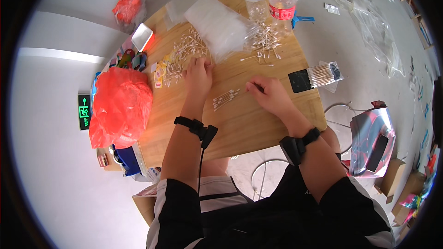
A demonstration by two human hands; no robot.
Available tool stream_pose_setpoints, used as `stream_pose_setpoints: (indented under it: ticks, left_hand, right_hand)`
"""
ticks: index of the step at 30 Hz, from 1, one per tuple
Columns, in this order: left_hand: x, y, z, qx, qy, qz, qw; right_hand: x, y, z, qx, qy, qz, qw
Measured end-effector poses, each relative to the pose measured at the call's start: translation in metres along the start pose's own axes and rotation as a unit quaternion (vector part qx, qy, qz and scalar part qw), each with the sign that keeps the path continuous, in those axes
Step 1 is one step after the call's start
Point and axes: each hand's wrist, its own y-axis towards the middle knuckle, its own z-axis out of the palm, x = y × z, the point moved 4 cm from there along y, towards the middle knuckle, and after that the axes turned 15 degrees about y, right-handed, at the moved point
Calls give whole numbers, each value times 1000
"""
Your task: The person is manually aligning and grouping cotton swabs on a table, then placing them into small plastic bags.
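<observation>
Left hand is apparently gathering cotton swabs; right hand is resting curled, both grips unclear. Next lifting is likely requiring fine pinching.

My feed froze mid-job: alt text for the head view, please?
A person's left hand is beside a loose pile of cotton swabs on a wooden table, their right hand near a small swab row. Bottles stand at the far edge, a red bag to the left.
</observation>
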Motion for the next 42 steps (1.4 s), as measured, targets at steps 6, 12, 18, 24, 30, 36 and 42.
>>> stream_pose_setpoints:
  ticks: [6,12,18,24,30,36,42]
  left_hand:
    - [14,-31,-5,89,-40,-29,995]
    - [-3,-69,-34,137,-39,50,989]
    - [11,-80,-28,64,-153,5,986]
    - [5,-89,-18,80,-192,-55,977]
    - [1,-80,-17,110,-243,-50,963]
    - [19,-20,-4,-77,-258,-71,960]
    - [18,7,16,-60,-145,-80,984]
  right_hand:
    - [-2,-2,-1,-5,6,2,1000]
    - [-7,-5,-6,-1,-3,-20,1000]
    - [-3,-4,6,12,-16,-1,1000]
    - [-17,-1,9,7,-9,-18,1000]
    - [-18,-1,6,-11,-6,-25,1000]
    - [-12,0,9,-23,-32,-6,999]
    - [-15,0,4,-28,-37,-22,999]
